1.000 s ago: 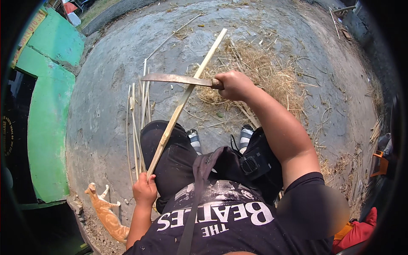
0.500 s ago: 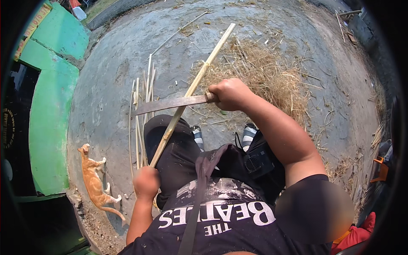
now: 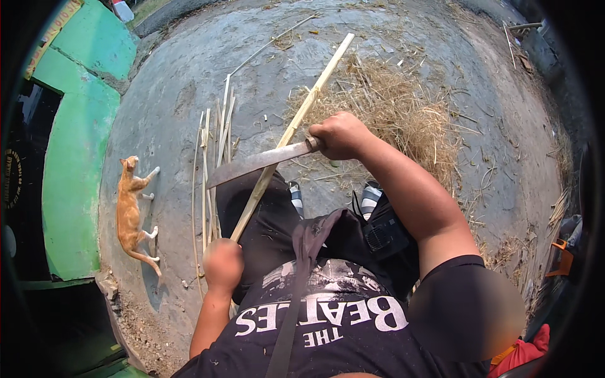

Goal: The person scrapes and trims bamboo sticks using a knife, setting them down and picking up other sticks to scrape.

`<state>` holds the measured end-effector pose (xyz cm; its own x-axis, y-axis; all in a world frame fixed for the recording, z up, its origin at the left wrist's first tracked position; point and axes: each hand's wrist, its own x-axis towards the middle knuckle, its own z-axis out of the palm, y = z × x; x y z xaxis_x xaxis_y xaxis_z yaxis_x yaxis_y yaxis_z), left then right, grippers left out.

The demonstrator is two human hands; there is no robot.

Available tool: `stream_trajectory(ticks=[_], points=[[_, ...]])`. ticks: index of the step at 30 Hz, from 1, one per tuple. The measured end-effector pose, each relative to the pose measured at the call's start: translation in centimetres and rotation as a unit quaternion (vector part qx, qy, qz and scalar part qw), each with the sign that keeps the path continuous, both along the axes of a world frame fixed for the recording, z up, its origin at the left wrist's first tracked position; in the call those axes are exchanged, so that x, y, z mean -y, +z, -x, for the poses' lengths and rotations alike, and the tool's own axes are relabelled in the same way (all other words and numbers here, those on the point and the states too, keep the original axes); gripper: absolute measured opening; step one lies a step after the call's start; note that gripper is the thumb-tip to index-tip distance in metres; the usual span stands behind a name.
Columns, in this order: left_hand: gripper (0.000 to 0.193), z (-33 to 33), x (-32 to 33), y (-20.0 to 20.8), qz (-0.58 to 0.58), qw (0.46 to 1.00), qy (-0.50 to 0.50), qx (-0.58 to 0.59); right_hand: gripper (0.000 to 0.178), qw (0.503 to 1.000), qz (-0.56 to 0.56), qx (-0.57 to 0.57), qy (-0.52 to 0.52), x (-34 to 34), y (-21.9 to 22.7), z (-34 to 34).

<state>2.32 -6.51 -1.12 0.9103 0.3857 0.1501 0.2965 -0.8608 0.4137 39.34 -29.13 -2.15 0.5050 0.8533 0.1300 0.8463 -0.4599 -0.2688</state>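
Note:
A long pale bamboo strip (image 3: 292, 129) slants across my lap, its far end pointing up and to the right over the ground. My left hand (image 3: 223, 266) is closed round its near end beside my thigh; part of that hand is blurred. In my right hand (image 3: 341, 135) is the wooden handle of a machete (image 3: 255, 163), fingers wrapped round it. The broad, slightly curved blade lies across the strip, its tip reaching to the left over my leg. Whether the edge bites into the bamboo I cannot tell.
Several thin bamboo strips (image 3: 206, 170) lie on the concrete to the left of my leg. An orange and white cat (image 3: 129, 211) stands farther left, near a green wall (image 3: 72, 189). Dry shavings (image 3: 403, 113) are heaped ahead to the right.
The machete's blade has tilted, its tip now lower and nearer to me. The cat has walked forward. My left hand keeps its grip on the strip.

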Motion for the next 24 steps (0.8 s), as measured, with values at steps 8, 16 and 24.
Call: stream_trajectory(ticks=[8, 16, 24], points=[[0.039, -1.5, 0.9, 0.5, 0.041, 0.999, 0.023, -0.016, 0.013, 0.999, 0.003, -0.022, -0.024, -1.2, 1.4, 1.6], [0.034, -3.1, 1.1, 1.8, 0.01, 0.998, 0.016, -0.061, 0.018, 0.965, -0.041, -0.125, -0.225, 3.0, -2.7, -4.6], [0.036, -1.6, 0.4, -0.3, 0.032, 0.999, 0.012, 0.005, 0.021, 0.97, -0.036, -0.156, -0.185, 1.8, 0.9, -3.5]])
